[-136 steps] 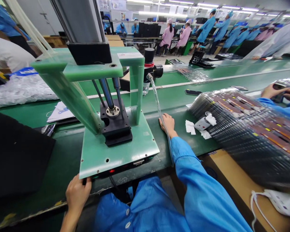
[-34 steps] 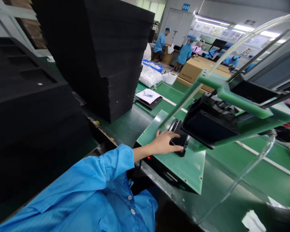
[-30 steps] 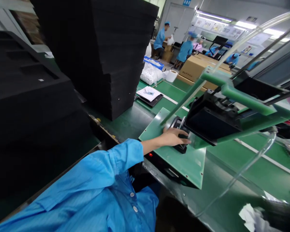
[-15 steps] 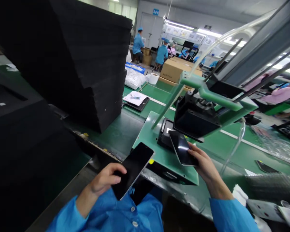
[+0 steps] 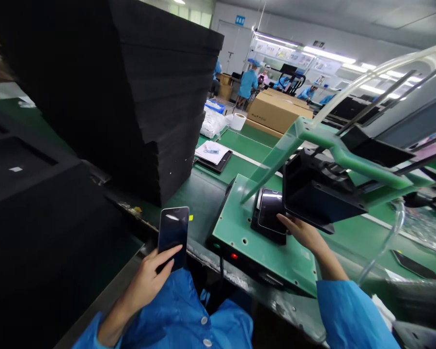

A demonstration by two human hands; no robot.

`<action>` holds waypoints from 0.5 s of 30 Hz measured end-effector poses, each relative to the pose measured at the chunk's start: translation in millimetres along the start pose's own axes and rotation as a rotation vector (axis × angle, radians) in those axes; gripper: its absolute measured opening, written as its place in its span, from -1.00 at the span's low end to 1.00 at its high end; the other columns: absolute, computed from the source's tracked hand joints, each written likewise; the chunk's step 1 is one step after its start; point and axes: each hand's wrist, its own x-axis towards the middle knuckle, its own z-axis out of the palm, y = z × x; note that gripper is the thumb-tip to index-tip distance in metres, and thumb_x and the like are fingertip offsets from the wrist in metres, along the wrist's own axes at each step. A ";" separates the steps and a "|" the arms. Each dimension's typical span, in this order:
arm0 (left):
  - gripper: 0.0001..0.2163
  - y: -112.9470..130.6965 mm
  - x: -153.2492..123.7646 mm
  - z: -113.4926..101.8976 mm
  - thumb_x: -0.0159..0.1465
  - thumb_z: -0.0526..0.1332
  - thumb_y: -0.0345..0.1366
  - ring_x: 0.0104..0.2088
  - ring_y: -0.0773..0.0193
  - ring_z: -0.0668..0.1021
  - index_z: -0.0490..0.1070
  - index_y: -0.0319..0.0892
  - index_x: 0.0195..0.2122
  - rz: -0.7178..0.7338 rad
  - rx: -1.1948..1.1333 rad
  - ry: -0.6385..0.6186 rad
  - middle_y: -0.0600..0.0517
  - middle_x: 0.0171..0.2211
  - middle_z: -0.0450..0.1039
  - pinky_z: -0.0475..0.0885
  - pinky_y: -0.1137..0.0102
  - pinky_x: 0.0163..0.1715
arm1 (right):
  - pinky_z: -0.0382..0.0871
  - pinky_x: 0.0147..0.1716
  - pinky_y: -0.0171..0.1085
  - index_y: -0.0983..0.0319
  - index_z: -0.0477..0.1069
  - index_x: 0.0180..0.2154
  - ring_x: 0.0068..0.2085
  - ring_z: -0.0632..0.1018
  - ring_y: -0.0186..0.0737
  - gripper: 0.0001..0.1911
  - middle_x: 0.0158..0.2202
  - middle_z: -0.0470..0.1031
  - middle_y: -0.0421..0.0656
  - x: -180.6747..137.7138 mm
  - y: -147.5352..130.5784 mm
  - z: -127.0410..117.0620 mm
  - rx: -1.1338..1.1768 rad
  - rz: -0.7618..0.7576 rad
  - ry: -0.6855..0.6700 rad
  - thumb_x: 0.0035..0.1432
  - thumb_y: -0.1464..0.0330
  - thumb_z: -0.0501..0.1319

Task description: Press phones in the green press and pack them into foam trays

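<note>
My left hand (image 5: 148, 278) holds a dark-screened smartphone (image 5: 173, 232) upright near my lap, with a small yellow tab (image 5: 191, 218) sticking out at its side. My right hand (image 5: 305, 237) reaches under the raised black press head (image 5: 319, 198) of a green bench press (image 5: 234, 218). Its fingers grip the near right edge of a second smartphone (image 5: 270, 208), which lies screen up in the black nest (image 5: 272, 235) on the press base. The thumb and part of the phone are hidden from view. A red light (image 5: 234, 256) glows on the base's front.
Tall stacks of black foam trays (image 5: 170, 111) rise on the left. Behind the press are papers on a black tray (image 5: 212, 152), a white roll (image 5: 238, 121) and a cardboard box (image 5: 276, 111). Another dark phone-like panel (image 5: 414, 264) lies at right. Co-workers sit in the background.
My right hand has brought its smartphone from a tilted position above the press base into the nest. My left hand has moved left and turned its smartphone more upright. The camera view has shifted.
</note>
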 end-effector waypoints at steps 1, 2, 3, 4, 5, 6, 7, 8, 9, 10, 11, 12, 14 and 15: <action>-0.65 1.6 9.8 5.3 0.40 0.05 -0.25 0.04 0.14 0.56 0.47 -0.06 0.14 0.083 0.084 0.017 -0.03 0.07 0.51 0.50 0.23 0.10 | 0.39 -0.33 -0.04 0.20 0.33 -0.54 -0.47 0.44 -0.06 -0.59 -0.56 0.37 -0.06 1.9 -1.2 -0.7 -0.194 -0.077 -0.013 0.07 0.00 0.21; -0.64 3.2 20.0 11.2 0.42 0.04 -0.28 0.04 0.13 0.56 0.44 -0.08 0.17 0.177 0.177 0.030 -0.06 0.07 0.50 0.49 0.22 0.10 | 0.38 -0.28 -0.02 0.21 0.34 -0.52 -0.44 0.45 -0.02 -0.60 -0.53 0.39 -0.02 3.3 -3.0 -0.6 -0.382 -0.145 -0.012 0.13 0.03 0.16; -0.64 4.9 30.4 17.5 0.42 0.05 -0.28 0.04 0.10 0.55 0.40 -0.12 0.20 0.273 0.275 0.036 -0.10 0.08 0.49 0.48 0.19 0.10 | 0.38 -0.22 0.00 0.24 0.39 -0.46 -0.38 0.48 0.03 -0.61 -0.46 0.44 0.04 3.8 -5.2 0.0 -0.549 -0.198 0.002 0.17 0.06 0.14; -0.62 6.9 40.7 24.1 0.42 0.08 -0.26 0.05 0.05 0.54 0.36 -0.17 0.23 0.358 0.375 0.037 -0.15 0.10 0.47 0.47 0.16 0.10 | 0.37 -0.17 0.02 0.27 0.44 -0.38 -0.30 0.51 0.09 -0.62 -0.38 0.49 0.10 2.9 -7.3 0.7 -0.675 -0.237 0.022 0.21 0.09 0.13; -0.57 9.3 50.8 30.7 0.40 0.15 -0.22 0.07 0.00 0.52 0.31 -0.23 0.26 0.421 0.473 0.031 -0.20 0.12 0.44 0.46 0.13 0.09 | 0.37 -0.14 0.02 0.30 0.49 -0.29 -0.24 0.52 0.14 -0.62 -0.30 0.51 0.14 0.1 -8.6 1.2 -0.763 -0.255 0.031 0.24 0.11 0.12; -0.49 12.1 60.4 37.1 0.36 0.23 -0.17 0.09 -0.05 0.49 0.26 -0.28 0.28 0.463 0.565 0.021 -0.25 0.15 0.40 0.44 0.10 0.09 | 0.38 -0.14 0.01 0.32 0.51 -0.18 -0.21 0.54 0.15 -0.61 -0.23 0.52 0.15 -5.0 -8.4 1.2 -0.807 -0.255 0.026 0.26 0.13 0.11; -0.39 15.2 69.0 43.2 0.31 0.30 -0.12 0.11 -0.09 0.47 0.23 -0.33 0.29 0.484 0.646 0.008 -0.30 0.16 0.37 0.43 0.09 0.10 | 0.41 -0.17 -0.01 0.31 0.51 -0.08 -0.20 0.55 0.14 -0.58 -0.19 0.53 0.13 -12.7 -6.2 0.6 -0.807 -0.245 0.007 0.29 0.14 0.09; -0.30 18.4 76.5 48.5 0.25 0.36 -0.07 0.13 -0.12 0.45 0.20 -0.36 0.29 0.491 0.711 -0.009 -0.33 0.17 0.35 0.41 0.08 0.11 | 0.44 -0.22 -0.04 0.29 0.50 -0.01 -0.20 0.57 0.11 -0.56 -0.17 0.54 0.10 -23.1 -1.4 -0.8 -0.774 -0.237 -0.015 0.32 0.15 0.05; -0.24 21.4 82.8 53.1 0.20 0.40 -0.04 0.15 -0.13 0.43 0.19 -0.38 0.29 0.489 0.760 -0.028 -0.36 0.18 0.34 0.39 0.08 0.12 | 0.46 -0.24 -0.06 0.26 0.49 0.03 -0.20 0.58 0.08 -0.55 -0.14 0.54 0.07 -35.9 5.8 -3.0 -0.720 -0.249 -0.030 0.34 0.16 0.01; -0.20 24.0 87.7 56.7 0.17 0.42 -0.01 0.16 -0.13 0.41 0.19 -0.39 0.28 0.490 0.792 -0.051 -0.36 0.18 0.34 0.37 0.09 0.13 | 0.49 -0.24 -0.06 0.24 0.48 0.06 -0.18 0.59 0.06 -0.53 -0.10 0.54 0.04 -50.7 15.3 -5.8 -0.661 -0.284 -0.031 0.36 0.15 -0.03; -0.19 25.8 91.4 59.3 0.16 0.43 0.01 0.17 -0.11 0.41 0.19 -0.39 0.28 0.496 0.808 -0.074 -0.36 0.17 0.34 0.35 0.10 0.13 | 0.51 -0.17 -0.05 0.22 0.48 0.06 -0.11 0.59 0.05 -0.52 -0.03 0.53 0.02 -66.8 26.3 -8.9 -0.608 -0.361 -0.016 0.38 0.14 -0.05; -0.19 26.7 94.0 60.9 0.16 0.42 0.02 0.17 -0.10 0.41 0.19 -0.39 0.27 0.507 0.813 -0.093 -0.34 0.17 0.35 0.34 0.11 0.13 | 0.50 -0.06 -0.02 0.22 0.47 0.07 -0.03 0.57 0.06 -0.51 0.05 0.50 0.01 -83.5 37.9 -11.9 -0.573 -0.458 0.001 0.38 0.11 -0.05; -0.21 26.2 97.1 61.4 0.17 0.42 0.01 0.16 -0.08 0.41 0.19 -0.37 0.27 0.531 0.810 -0.128 -0.32 0.16 0.35 0.32 0.13 0.14 | 0.45 0.08 0.03 0.22 0.33 0.23 0.15 0.46 0.11 -0.46 0.23 0.36 -0.01 -114.8 59.1 -15.9 -0.553 -0.600 0.044 0.37 0.09 0.01; -0.22 25.3 98.0 60.8 0.17 0.41 0.01 0.15 -0.08 0.41 0.19 -0.37 0.27 0.536 0.808 -0.140 -0.32 0.15 0.36 0.32 0.13 0.13 | 0.46 0.08 0.04 0.22 0.18 0.33 0.22 0.40 0.14 -0.38 0.29 0.28 0.00 -127.8 67.5 -16.2 -0.554 -0.638 0.049 0.35 0.08 0.04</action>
